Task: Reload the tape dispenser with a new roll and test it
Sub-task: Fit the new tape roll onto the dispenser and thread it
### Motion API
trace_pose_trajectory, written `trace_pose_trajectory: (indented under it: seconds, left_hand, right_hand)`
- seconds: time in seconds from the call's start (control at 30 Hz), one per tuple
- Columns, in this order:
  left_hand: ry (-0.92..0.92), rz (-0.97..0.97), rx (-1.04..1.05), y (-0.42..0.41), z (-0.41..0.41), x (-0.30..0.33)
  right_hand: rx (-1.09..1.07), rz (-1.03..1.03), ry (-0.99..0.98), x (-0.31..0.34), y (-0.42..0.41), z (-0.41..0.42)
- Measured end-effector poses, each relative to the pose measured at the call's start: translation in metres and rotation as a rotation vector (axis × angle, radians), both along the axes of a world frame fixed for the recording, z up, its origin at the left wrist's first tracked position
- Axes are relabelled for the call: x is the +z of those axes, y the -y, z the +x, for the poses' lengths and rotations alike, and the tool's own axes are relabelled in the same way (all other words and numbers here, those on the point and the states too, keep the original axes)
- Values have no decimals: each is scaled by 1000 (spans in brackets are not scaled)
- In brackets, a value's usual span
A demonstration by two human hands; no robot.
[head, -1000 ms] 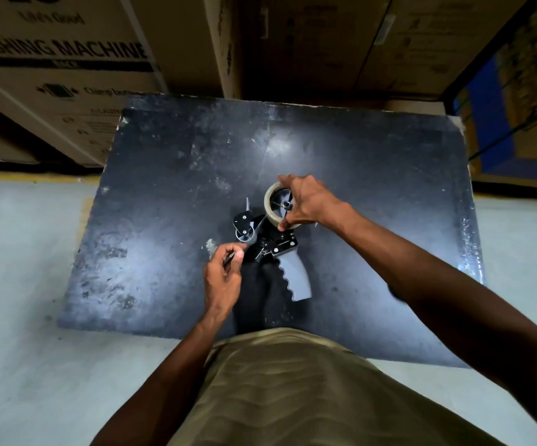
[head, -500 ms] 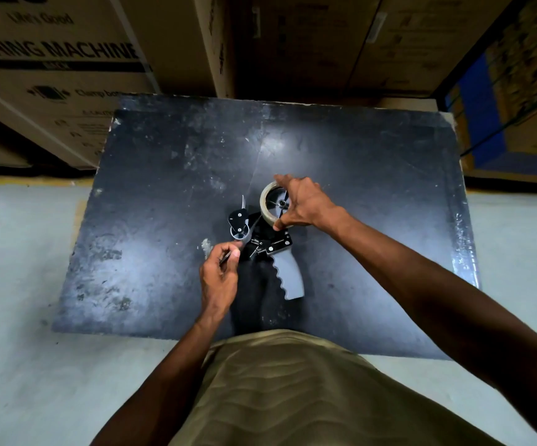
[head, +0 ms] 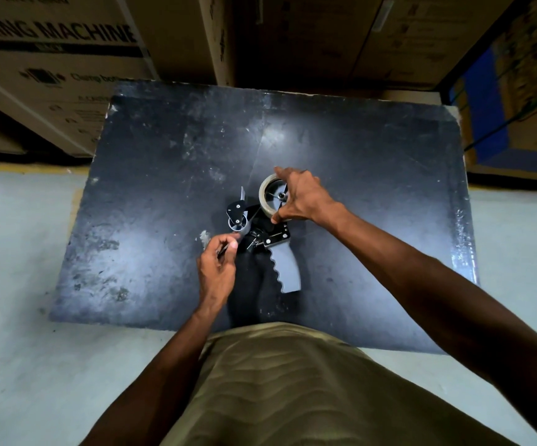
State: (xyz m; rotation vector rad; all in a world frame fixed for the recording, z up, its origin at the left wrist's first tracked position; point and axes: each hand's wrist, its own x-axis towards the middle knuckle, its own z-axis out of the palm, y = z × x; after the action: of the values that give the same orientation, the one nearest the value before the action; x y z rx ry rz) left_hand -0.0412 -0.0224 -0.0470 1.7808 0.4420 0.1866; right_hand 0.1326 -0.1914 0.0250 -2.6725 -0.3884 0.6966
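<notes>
A tape dispenser (head: 285, 268) with a grey ribbed handle lies flat on the black table (head: 164, 175), handle toward me. A roll of tape (head: 265, 197) sits on its hub wheel. My right hand (head: 302, 197) grips the roll, fingers over its top and thumb at its lower edge. My left hand (head: 217, 268) is closed just left of the dispenser's front, thumb and fingers pinching a thin strip that looks like the tape's loose end, beside the grey front roller (head: 238, 223). What exactly it pinches is hard to make out.
Large cardboard boxes (head: 67, 59) stand stacked against the table's far edge and at the right (head: 524, 91). Pale concrete floor (head: 13, 268) lies on both sides of the table. A small scrap (head: 204, 237) lies on the table near my left hand.
Both hands hold nearly the same pose. My left hand has drawn slightly back from the roller; the view has shifted a little.
</notes>
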Motion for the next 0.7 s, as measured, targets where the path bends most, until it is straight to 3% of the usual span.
trace_pose_trajectory:
  seconds: [0.7]
  left_hand:
    - [-21, -23, -37, -9, 6, -6]
  right_hand:
    - [-26, 93, -82, -3, 7, -2]
